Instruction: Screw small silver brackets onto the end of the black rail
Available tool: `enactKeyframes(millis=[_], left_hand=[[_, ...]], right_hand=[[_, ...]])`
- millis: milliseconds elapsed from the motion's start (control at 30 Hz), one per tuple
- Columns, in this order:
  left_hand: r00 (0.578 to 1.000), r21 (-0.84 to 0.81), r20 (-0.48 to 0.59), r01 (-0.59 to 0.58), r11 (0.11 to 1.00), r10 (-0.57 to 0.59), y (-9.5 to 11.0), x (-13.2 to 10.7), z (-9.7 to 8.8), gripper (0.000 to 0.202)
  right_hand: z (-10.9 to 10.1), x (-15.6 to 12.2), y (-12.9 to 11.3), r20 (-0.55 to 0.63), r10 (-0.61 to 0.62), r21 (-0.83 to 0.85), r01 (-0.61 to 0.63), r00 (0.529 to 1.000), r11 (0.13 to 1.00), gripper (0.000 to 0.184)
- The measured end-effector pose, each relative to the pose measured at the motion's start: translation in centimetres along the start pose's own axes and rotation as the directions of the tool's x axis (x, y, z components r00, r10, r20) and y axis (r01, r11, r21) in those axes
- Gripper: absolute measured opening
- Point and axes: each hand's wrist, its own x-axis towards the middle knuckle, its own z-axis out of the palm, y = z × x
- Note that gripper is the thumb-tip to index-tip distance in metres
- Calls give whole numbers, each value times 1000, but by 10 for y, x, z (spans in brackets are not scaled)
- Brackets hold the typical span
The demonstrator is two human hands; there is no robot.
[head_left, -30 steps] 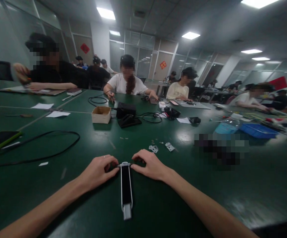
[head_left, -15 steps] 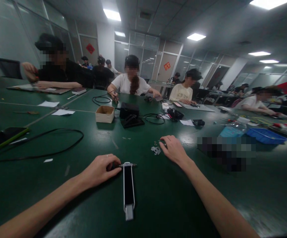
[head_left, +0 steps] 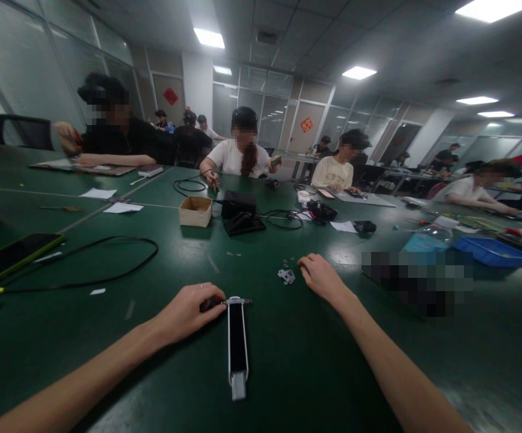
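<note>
A long, narrow device (head_left: 238, 343) lies on the green table in front of me. It has a black centre strip, a pale frame, a crosswise bolt at the far end and a grey block at the near end. My left hand (head_left: 196, 308) is closed, with thumb and fingers pinched at the left end of the bolt (head_left: 248, 301). To the right, my right hand (head_left: 323, 278) rests on the table with fingers bent together and tips down; whatever may be under them is hidden. Just left of those fingertips lie a flat silver metal plate (head_left: 287, 276) and several tiny pieces.
Farther back stand an open cardboard box (head_left: 195, 215) and a black device (head_left: 239, 207) with cables. A phone (head_left: 15, 258) and a looped cable (head_left: 107, 239) lie left. On the right are a blue tray (head_left: 493, 252) and a bottle (head_left: 426, 240). Several people sit around the table.
The view has shifted slightly. My right hand has edged right, a little away from the small metal parts. My left hand stays at the bolt. A person opposite has raised a hand holding an object.
</note>
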Motion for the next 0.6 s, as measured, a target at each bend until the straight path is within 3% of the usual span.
enactKeyframes(millis=[600], left_hand=[[1000, 0, 11, -1, 1000, 1, 0, 0, 0, 24]], right_hand=[[1, 1, -7, -16, -57, 8, 57, 998, 998, 24]])
